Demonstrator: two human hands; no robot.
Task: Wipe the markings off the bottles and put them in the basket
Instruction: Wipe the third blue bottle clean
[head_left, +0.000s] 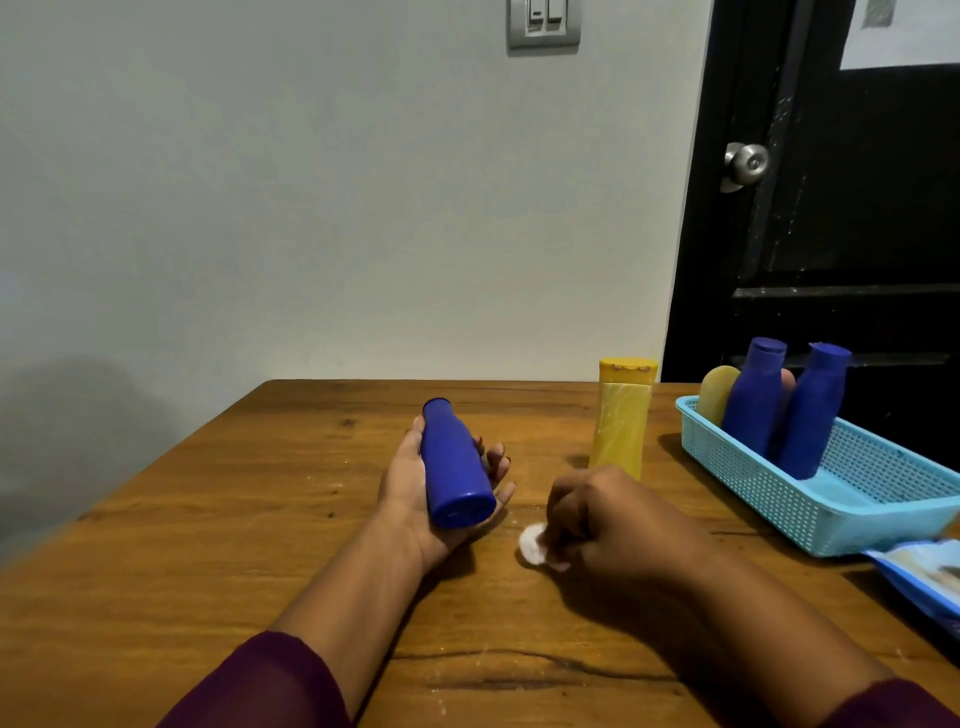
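Blue bottle (454, 467) across left hand (402, 486); basket (753, 483) seemingly at table (208, 519) edge.

Bottle (456, 467) lies on left hand (408, 491); pad (531, 543) under right hand (608, 519); upright bottle (621, 421) behind; basket (831, 525) far right.

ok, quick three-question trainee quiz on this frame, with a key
1. True or false: the yellow bottle is inside the basket.
2. What does the right hand pinch? A) pad B) bottle cap C) basket rim
3. Fill in: ___ blue bottles stand in the basket; another blue bottle lies in the left hand.
Key: 1 false, it stands on the table beside the basket. 2 A, the white pad, down on the table. 3 two.
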